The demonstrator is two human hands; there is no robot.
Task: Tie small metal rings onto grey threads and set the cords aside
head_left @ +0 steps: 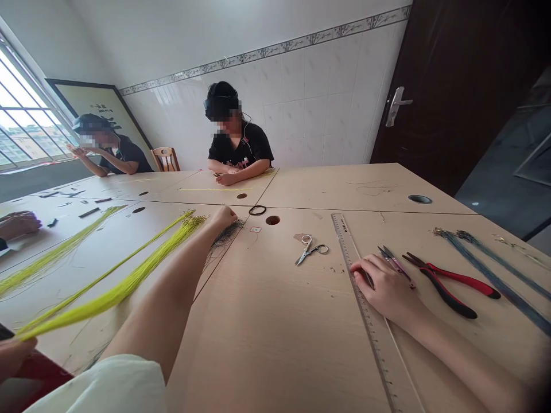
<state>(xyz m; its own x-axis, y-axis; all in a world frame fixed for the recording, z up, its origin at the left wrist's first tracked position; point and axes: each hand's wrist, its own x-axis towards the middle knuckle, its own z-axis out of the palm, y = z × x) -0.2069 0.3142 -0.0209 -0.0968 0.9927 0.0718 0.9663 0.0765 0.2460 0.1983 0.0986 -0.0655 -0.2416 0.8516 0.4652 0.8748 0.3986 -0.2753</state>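
Observation:
My left hand (pixel 224 219) is stretched far over the table, its fingers closed on a bundle of dark threads (pixel 227 234) whose loose strands fan out below it. My right hand (pixel 381 284) rests across a clear plastic ruler (pixel 371 332), its fingers loosely bent, with a gap beside the thumb; the fingertips touch the ruler. Just beyond that hand lie pink-handled thread snips (pixel 398 267). Red-and-black pliers (pixel 447 281) are to its right. Small silver scissors (pixel 310 250) lie left of the ruler, with dark crumbs near them.
Yellow-green thread bundles (pixel 142 275) stretch along the left side, gripped by another person's hand (pixel 17 355). Blue-grey bundles (pixel 495 272) lie far right. A black ring (pixel 257 210), a table hole (pixel 272 220) and a tape roll (pixel 419 199) are further back. Two people sit opposite.

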